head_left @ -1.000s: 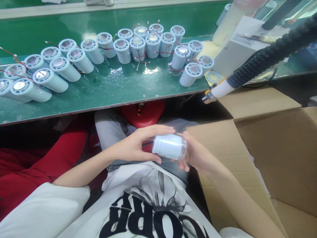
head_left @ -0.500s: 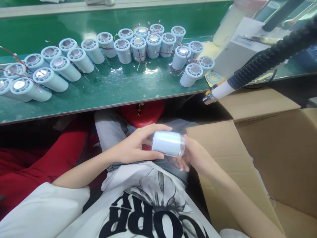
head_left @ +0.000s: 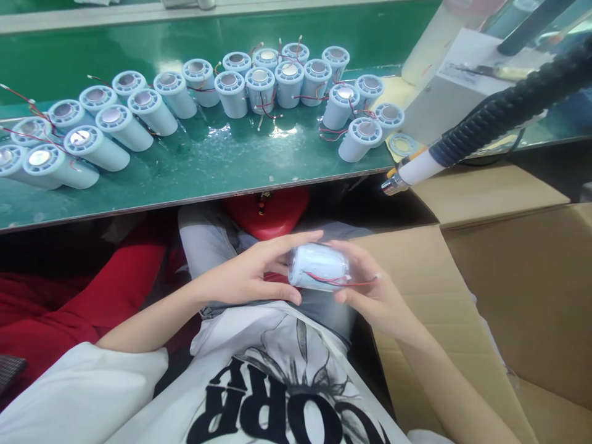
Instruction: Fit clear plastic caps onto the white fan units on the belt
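A light-blue cylindrical battery pack (head_left: 314,262) lies sideways between my hands above my lap, inside a clear plastic sleeve. Red and dark wires run along its near side toward the right. My left hand (head_left: 252,271) curves around the left end, thumb below and fingers above and behind. My right hand (head_left: 374,287) grips the right end between fingers and thumb, the wire ends lying across it. Several similar battery packs (head_left: 261,92) with thin wires and round metal discs on top stand on the green bench (head_left: 208,157).
A black ribbed hose (head_left: 499,111) with a white and metal nozzle (head_left: 395,183) hangs over the bench's front edge at right. Below it stands an opened cardboard box (head_left: 518,277). A pale ring (head_left: 403,144) lies near a white box-shaped device (head_left: 444,92). A red stool (head_left: 272,216) shows under the bench.
The battery pack has turned about its long axis, so its wires now face me. My right hand has shifted from beside and under the sleeve's end to around it.
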The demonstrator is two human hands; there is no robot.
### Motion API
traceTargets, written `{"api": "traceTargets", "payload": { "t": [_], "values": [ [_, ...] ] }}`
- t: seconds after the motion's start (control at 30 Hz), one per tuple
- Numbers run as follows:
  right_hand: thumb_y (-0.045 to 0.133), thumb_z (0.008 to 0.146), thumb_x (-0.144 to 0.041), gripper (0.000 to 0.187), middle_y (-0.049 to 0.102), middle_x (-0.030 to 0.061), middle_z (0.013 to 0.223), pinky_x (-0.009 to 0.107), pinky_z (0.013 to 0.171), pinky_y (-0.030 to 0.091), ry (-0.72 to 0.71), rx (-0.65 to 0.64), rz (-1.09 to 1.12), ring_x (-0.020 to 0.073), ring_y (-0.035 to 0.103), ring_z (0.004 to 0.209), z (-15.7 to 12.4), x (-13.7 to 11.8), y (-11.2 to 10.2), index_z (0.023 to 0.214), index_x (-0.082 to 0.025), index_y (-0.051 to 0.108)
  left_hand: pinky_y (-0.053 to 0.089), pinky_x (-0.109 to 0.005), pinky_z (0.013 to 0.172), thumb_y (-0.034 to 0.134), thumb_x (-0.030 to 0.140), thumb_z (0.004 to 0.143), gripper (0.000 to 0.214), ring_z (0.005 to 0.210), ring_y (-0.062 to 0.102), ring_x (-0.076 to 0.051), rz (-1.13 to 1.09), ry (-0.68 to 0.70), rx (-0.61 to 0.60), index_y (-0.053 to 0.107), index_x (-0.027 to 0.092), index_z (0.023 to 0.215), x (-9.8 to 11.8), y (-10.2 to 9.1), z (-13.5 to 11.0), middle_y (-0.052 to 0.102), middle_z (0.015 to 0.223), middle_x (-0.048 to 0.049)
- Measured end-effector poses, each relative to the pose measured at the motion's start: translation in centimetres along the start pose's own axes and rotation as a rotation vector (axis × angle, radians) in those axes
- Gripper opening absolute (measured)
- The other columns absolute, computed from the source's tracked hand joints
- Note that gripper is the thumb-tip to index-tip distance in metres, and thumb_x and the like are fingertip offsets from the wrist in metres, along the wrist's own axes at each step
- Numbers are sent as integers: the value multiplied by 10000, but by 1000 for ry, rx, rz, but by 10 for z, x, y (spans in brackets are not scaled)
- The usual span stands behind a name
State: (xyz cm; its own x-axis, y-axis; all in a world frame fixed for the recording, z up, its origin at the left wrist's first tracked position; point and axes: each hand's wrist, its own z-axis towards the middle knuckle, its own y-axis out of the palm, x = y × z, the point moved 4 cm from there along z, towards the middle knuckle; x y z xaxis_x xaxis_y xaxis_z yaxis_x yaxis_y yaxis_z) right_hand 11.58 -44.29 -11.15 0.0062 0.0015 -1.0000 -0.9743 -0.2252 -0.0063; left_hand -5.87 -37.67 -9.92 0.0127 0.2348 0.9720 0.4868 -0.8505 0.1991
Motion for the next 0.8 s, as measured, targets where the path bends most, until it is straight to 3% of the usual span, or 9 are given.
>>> {"api": "traceTargets", "payload": {
  "t": [0.17,0.33,0.5,0.6,0.67,0.8],
  "values": [
    [651,832,-181,513,461,-6,1416,319,899,560,-71,-33,-163,242,479,1271,-1,-5,-2,1283,-391,528,533,-327,888,668,143,790,750,1178,568,-234,-177,-68,-6,326,382,1413,-8,3,-2,411,1464,-71],
    [559,862,-97,540,438,-23,1435,278,750,609,-100,-33,-190,239,537,1212,-3,-6,-3,1293,-421,517,555,-300,836,702,142,758,807,1034,649,-206,-147,-43,4,312,370,1426,-10,7,-1,505,1385,-77],
    [556,882,-138,531,302,-22,1517,343,878,571,-92,-34,-143,256,429,1313,-7,-4,0,1323,-423,478,538,-346,918,693,132,758,771,1203,552,-265,-52,86,11,354,361,1411,-7,8,1,377,1487,-94],
    [637,849,-199,699,206,13,1553,404,980,504,-2,64,32,264,381,1344,-8,-4,1,1422,-418,304,526,-354,944,704,118,738,828,1259,501,-287,76,161,65,314,341,1433,-5,5,0,357,1492,-121],
    [693,811,-224,799,267,33,1529,390,948,527,70,88,187,254,454,1291,-7,-4,2,1434,-435,239,517,-349,955,694,101,737,864,1264,499,-280,122,191,85,266,339,1449,-4,5,0,389,1471,-123],
    [734,776,-247,681,454,61,1410,359,911,550,142,14,293,253,551,1186,-7,-6,6,1364,-358,409,448,-364,1038,643,83,760,783,1314,443,-261,257,273,94,311,306,1434,0,5,-1,426,1453,-106]
  ]
}}
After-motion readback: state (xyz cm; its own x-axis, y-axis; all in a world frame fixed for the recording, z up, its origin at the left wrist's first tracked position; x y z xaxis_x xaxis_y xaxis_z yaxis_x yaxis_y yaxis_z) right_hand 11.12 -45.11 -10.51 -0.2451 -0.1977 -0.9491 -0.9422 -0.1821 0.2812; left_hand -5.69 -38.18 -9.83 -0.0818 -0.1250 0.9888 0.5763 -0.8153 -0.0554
